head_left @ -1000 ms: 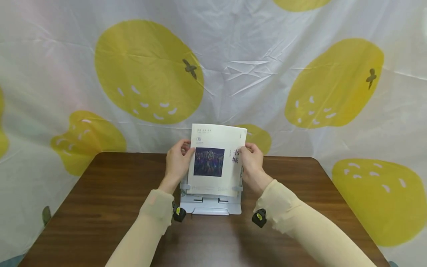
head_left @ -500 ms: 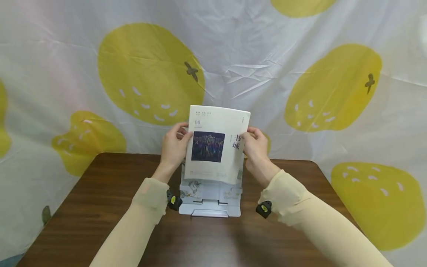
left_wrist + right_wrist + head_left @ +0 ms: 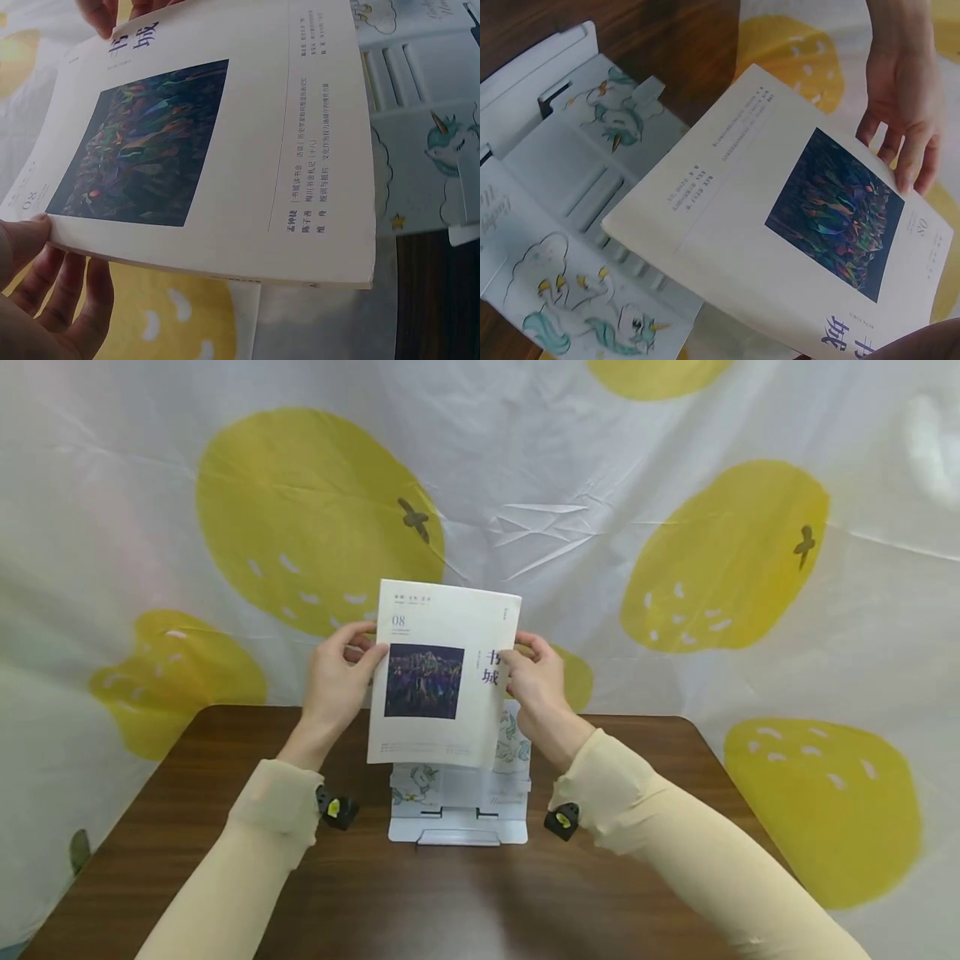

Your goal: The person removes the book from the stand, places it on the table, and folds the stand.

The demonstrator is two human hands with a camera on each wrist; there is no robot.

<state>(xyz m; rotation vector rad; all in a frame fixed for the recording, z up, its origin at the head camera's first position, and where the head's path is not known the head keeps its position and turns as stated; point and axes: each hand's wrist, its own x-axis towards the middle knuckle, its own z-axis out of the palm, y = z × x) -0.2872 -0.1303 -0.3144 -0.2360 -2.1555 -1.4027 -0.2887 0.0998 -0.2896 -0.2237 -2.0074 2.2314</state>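
A cream-coloured magazine [image 3: 427, 739] with a dark picture on its cover is held upright between both hands. On its left edge, my left hand [image 3: 335, 681] pinches it, thumb in front and fingers behind. My right hand [image 3: 538, 685] grips the opposite edge the same way, its thumb by the large purple characters. Behind and below the magazine stands a pale book stand [image 3: 459, 827] printed with unicorns, its upper part mostly hidden in the head view. The right wrist view shows the magazine's lower edge [image 3: 667, 259] overlapping the stand's unicorn-printed back [image 3: 622, 322].
The stand rests on a brown wooden table [image 3: 615, 877]. A white curtain [image 3: 540, 443] with big yellow fruit prints hangs behind the table's far edge. Each forearm wears a small black wrist camera [image 3: 562, 821].
Both hands have lifted the magazine up off the stand's ledge and shifted it to the left. More of the stand's printed face and its ledge now shows.
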